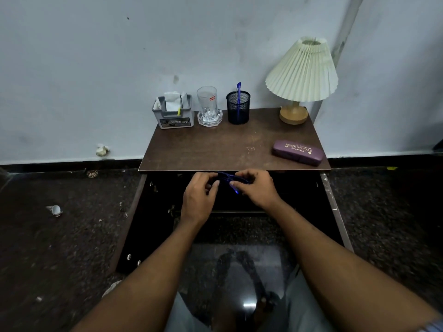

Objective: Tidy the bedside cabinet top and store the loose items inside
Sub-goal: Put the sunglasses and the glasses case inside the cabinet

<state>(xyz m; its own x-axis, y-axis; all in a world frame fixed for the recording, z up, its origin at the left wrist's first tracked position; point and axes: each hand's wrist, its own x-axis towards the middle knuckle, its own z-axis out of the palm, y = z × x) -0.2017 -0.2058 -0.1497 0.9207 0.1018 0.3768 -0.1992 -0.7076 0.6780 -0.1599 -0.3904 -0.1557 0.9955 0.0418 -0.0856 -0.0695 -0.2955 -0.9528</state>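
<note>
A brown bedside cabinet top (215,149) stands against the wall, with both cabinet doors swung open below it. Just in front of its front edge, my left hand (199,197) and my right hand (256,188) together hold a pair of dark blue glasses (231,179), folded or nearly folded. A purple glasses case (297,152) lies shut at the top's right front. At the back stand a grey organiser box (173,116) with papers, a drinking glass (207,101) on a glass coaster, and a black mesh pen cup (238,107) with a blue pen.
A lamp (300,75) with a pleated cream shade stands at the back right corner. The open doors (130,221) flank my arms on both sides. The cabinet's inside is dark. Scraps of litter (55,210) lie on the dark floor at the left.
</note>
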